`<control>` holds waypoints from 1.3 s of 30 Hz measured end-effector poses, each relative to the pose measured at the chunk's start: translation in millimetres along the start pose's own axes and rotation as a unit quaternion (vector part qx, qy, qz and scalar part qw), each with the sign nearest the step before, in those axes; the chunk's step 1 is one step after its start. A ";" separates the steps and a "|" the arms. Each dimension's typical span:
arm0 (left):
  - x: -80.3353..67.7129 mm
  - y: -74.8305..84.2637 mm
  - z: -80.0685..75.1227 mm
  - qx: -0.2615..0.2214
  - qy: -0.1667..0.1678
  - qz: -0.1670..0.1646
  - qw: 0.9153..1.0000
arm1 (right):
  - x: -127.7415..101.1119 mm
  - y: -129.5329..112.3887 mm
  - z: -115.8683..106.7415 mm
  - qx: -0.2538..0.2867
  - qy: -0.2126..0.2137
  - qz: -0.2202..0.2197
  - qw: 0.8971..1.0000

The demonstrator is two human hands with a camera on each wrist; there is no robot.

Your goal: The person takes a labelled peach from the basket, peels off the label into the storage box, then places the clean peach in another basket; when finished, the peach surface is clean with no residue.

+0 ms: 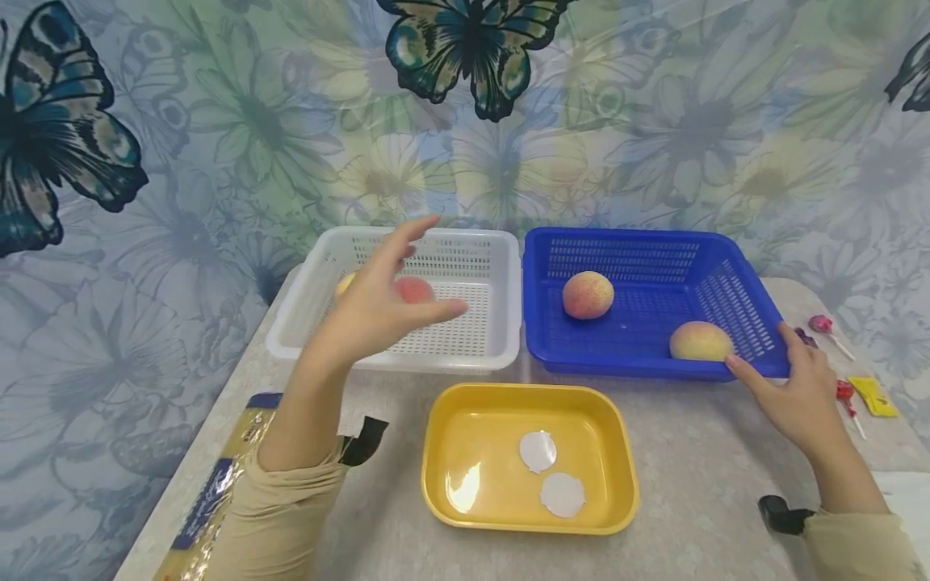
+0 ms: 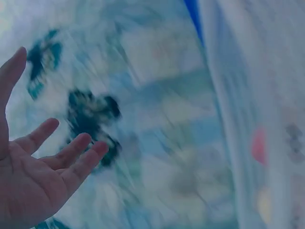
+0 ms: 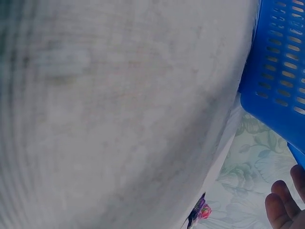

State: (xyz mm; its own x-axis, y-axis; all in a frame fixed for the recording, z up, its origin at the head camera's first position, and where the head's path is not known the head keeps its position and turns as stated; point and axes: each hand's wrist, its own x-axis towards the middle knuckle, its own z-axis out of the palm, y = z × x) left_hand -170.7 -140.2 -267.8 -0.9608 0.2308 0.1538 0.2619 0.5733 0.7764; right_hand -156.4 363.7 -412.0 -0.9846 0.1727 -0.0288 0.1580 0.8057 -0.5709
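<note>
My left hand (image 1: 374, 303) is raised over the white basket (image 1: 501, 347), thumb and fingers spread apart with nothing between them. Behind it, a red peach (image 1: 414, 290) and a yellowish one (image 1: 345, 283), partly hidden, lie in that basket. The left wrist view shows the palm and spread fingers too. My right hand (image 1: 802, 395) rests at the front right corner of the blue basket (image 1: 625, 367), thumb at the front rim and fingers along the right side. Inside, a yellow-pink peach (image 1: 701, 341) lies near the thumb and a redder peach (image 1: 588, 295) farther left.
A yellow tray (image 1: 530, 524) with two white round pieces (image 1: 538, 451) stands in front of the baskets. Right of the blue basket lie lollipops (image 1: 821, 323) and a yellow wrapped candy (image 1: 874, 396). A gold and blue package (image 1: 211, 484) lies along the left edge. Butterfly-patterned cloth hangs behind.
</note>
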 end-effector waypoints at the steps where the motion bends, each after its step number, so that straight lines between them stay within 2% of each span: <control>1: -3.4 -12.8 -6.1 -0.006 0.011 -0.018 1.000 | -0.3 -0.3 -0.4 -0.001 -0.001 0.001 1.000; 3: -11.4 -37.3 -18.7 -0.004 0.025 -0.058 0.998 | -1.1 -1.2 -1.3 -0.004 -0.004 0.002 1.000; 5: -21.1 -61.3 -30.5 0.018 0.040 -0.097 0.994 | -1.8 -1.4 -1.8 -0.005 -0.004 -0.001 1.000; 9: -40.9 -105.6 -46.5 0.087 0.069 -0.161 0.981 | -2.6 -2.4 -1.5 -0.007 0.031 -0.027 0.999; 11: -49.6 -125.6 -49.5 0.105 0.079 -0.183 0.974 | -2.5 -6.0 -1.2 -0.009 0.060 -0.051 0.997; 13: -55.5 -142.0 -48.5 0.108 0.083 -0.193 0.972 | -1.7 -13.7 -1.8 -0.009 0.084 -0.081 0.993; 16: -60.6 -158.7 -43.1 0.105 0.088 -0.205 0.969 | 0.7 -31.8 -2.2 -0.003 0.096 -0.127 0.987; 20: -62.3 -168.7 -35.9 0.083 0.102 -0.209 0.969 | 1.4 -67.0 1.0 0.023 0.071 -0.164 0.984; 24: -63.1 -171.2 -33.1 0.073 0.108 -0.207 0.970 | 0.9 -111.3 8.1 0.051 0.027 -0.183 0.981; 26: -62.9 -171.0 -32.9 0.077 0.106 -0.207 0.970 | 2.5 -134.2 14.2 0.057 0.011 -0.205 0.977; 29: -62.8 -170.5 -33.8 0.082 0.104 -0.205 0.970 | 5.5 -169.6 27.1 0.065 -0.009 -0.251 0.966; 33: -63.3 -170.2 -35.4 0.089 0.101 -0.199 0.971 | 10.7 -216.3 54.1 0.089 -0.043 -0.316 0.944; 36: -63.8 -171.0 -36.6 0.090 0.095 -0.199 0.971 | 13.1 -250.0 78.6 0.112 -0.095 -0.347 0.926; 39: -64.5 -172.6 -37.3 0.088 0.082 -0.203 0.972 | 13.5 -281.1 104.4 0.133 -0.159 -0.352 0.913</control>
State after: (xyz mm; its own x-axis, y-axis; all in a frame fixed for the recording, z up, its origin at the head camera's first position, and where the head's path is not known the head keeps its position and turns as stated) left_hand -157.3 -283.3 -388.9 -0.9861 -0.1624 -0.0363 -0.1436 0.7203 0.6786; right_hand -222.0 80.4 -337.6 -0.8144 -0.5411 0.2097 -0.5041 0.4805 -0.7177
